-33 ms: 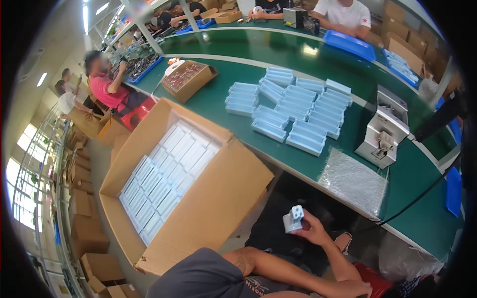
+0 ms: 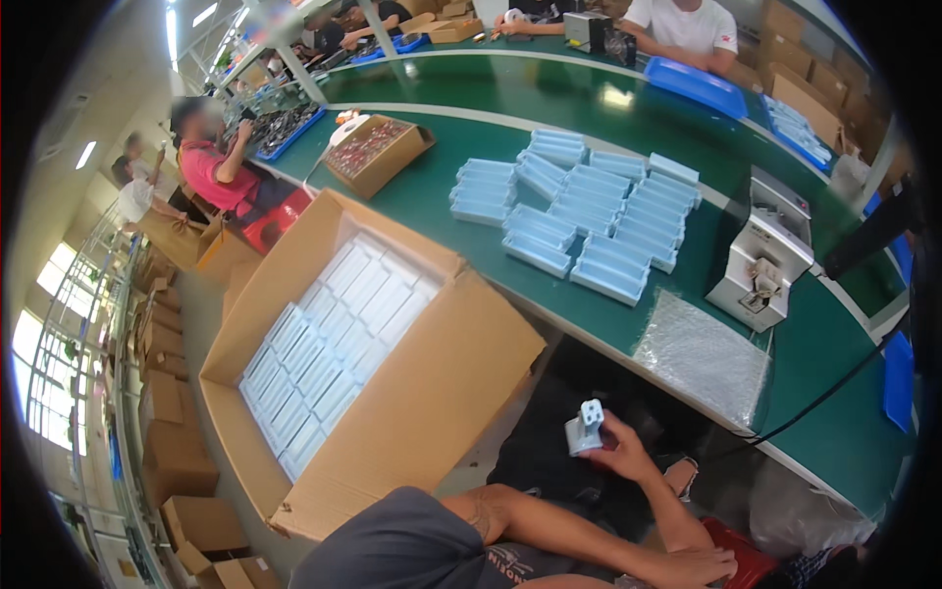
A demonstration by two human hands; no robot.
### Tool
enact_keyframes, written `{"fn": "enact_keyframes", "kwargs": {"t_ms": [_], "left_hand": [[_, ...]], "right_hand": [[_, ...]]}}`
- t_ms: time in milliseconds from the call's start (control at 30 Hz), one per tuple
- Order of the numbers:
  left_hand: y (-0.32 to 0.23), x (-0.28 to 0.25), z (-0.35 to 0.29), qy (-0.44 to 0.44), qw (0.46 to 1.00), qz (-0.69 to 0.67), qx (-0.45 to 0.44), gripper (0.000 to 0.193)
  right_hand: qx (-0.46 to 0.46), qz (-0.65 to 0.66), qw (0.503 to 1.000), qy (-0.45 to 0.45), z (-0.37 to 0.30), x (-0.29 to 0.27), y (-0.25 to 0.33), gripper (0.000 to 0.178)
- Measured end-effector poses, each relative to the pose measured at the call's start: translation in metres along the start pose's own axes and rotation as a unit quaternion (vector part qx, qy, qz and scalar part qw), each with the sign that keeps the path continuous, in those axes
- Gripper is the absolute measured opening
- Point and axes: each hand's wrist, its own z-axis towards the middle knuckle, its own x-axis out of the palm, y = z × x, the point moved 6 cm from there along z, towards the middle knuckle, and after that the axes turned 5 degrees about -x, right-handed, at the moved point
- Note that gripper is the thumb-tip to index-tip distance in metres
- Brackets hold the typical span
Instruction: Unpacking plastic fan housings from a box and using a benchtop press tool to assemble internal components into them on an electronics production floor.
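My right hand grips a light-blue plastic part between thumb and fingers. One end of the part faces up and shows dark holes, and a wider section sits below it. The part is off the table, in front of the bench edge. Across my body, my left hand lies against my right forearm near the elbow, fingers loosely extended and holding nothing. To the left of both hands stands a large open cardboard box, packed with rows of pale blue-and-white pieces.
Several light-blue trough-shaped housings lie grouped on the green bench. Right of them are a grey-white machine and a bubble-wrap sheet. A black cable crosses the bench. A carton of small reddish parts sits farther back; co-workers are beyond.
The whole view has shifted slightly. The light-blue part is turned a little in my right hand. My left hand's fingers have moved slightly against the right arm.
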Motion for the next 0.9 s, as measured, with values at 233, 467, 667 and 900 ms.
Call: {"fn": "enact_keyframes", "kwargs": {"t_ms": [233, 467, 667, 900], "left_hand": [[0.085, 0.012, 0.039, -0.048, 0.997, -0.037, -0.047, 0.022], [0.067, 0.009, 0.017, 0.178, 0.942, -0.251, -0.134, 0.038], [-0.008, 0.009, 0.077, 0.195, 0.975, -0.100, 0.042, 0.022], [-0.132, -0.015, 0.033, 0.041, 0.995, -0.003, 0.093, 0.030]], "right_hand": [[0.078, -0.057, 0.985, -0.146, -0.013, -0.063, -0.075, 0.073], [0.080, -0.284, 0.933, -0.204, -0.042, -0.101, -0.106, 0.071], [0.049, -0.401, 0.900, -0.163, -0.033, -0.120, -0.149, 0.074], [0.045, -0.424, 0.904, -0.011, -0.057, -0.141, -0.136, 0.074]]}}
